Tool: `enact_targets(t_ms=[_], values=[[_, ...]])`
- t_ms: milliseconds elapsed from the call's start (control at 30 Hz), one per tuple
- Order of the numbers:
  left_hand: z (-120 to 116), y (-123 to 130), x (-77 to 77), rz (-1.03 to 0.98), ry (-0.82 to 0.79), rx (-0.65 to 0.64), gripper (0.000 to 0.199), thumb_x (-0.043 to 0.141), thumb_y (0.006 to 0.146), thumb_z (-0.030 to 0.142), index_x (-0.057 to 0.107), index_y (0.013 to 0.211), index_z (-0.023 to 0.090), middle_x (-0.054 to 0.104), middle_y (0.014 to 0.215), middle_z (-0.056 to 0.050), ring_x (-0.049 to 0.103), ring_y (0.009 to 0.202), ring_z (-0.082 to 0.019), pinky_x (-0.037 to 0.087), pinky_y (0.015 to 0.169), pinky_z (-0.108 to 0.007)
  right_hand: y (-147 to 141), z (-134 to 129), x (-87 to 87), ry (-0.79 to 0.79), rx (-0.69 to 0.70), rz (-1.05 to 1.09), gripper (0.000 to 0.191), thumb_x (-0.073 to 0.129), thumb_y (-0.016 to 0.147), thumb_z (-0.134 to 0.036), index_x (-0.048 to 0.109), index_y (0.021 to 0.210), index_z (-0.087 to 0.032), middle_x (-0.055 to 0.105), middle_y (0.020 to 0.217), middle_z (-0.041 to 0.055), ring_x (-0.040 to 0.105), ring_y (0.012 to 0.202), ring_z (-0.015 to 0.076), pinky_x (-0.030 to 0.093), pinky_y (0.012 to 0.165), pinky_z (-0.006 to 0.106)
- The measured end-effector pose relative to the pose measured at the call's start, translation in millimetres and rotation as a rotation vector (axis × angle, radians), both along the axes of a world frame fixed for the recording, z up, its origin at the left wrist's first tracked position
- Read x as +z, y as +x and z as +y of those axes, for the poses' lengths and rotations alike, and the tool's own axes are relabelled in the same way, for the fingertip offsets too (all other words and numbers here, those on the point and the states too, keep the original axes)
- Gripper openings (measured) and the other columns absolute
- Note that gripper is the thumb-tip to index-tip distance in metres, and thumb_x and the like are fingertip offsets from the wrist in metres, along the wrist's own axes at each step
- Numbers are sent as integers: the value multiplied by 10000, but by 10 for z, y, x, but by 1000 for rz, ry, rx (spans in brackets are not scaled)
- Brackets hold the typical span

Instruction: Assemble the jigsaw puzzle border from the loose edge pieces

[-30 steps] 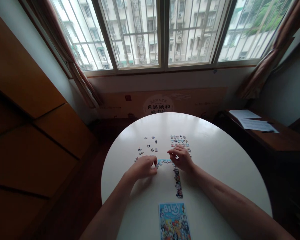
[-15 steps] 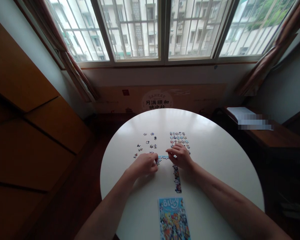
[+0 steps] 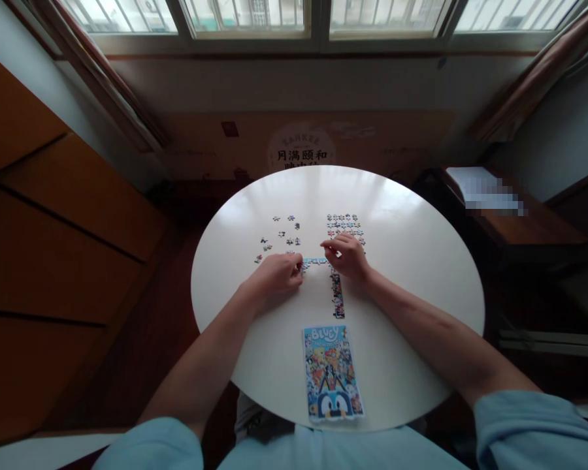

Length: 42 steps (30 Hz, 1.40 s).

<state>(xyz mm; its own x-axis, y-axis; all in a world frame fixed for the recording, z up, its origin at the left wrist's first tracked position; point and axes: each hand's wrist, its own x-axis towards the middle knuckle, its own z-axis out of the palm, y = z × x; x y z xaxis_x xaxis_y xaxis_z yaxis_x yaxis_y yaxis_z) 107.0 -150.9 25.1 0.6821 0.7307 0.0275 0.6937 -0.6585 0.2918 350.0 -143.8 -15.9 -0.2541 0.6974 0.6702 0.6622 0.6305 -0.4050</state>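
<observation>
A partly joined jigsaw puzzle lies on the white table, with a blue strip [image 3: 315, 261] along its top and a darker, colourful column [image 3: 338, 297] down its right side. My left hand [image 3: 278, 275] is closed, its fingertips down on a jigsaw piece at the strip's left end; the fingers partly hide that piece. Over the upper right corner, my right hand [image 3: 347, 256] is bent with thumb and forefinger drawn close together. Whatever is between those fingertips is too small to make out. Below the puzzle lies the Bluey picture sheet [image 3: 331, 372].
Loose jigsaw pieces [image 3: 290, 241] are scattered beyond my left hand. Sorted rows of pieces [image 3: 343, 224] lie beyond my right hand, which partly covers them. The round white table [image 3: 406, 307] stands below a window, and a wooden side table [image 3: 519, 228] holds papers at right.
The view has tilted down, so the whole picture sheet and my blue sleeves now show. Both hands stay at about the same places on the puzzle.
</observation>
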Motion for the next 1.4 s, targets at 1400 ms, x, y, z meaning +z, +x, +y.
enact_targets(t_ms=[1400], values=[[19,-106,-1,-19,65,-27,135,566,758,204,599,890,213,686,781,-14,606,689,-189,388,641,-305,-110,-75,157,-10,-43,104,201,588,874,-113,758,874,-221,708,730,24,641,731,195,507,794,354]])
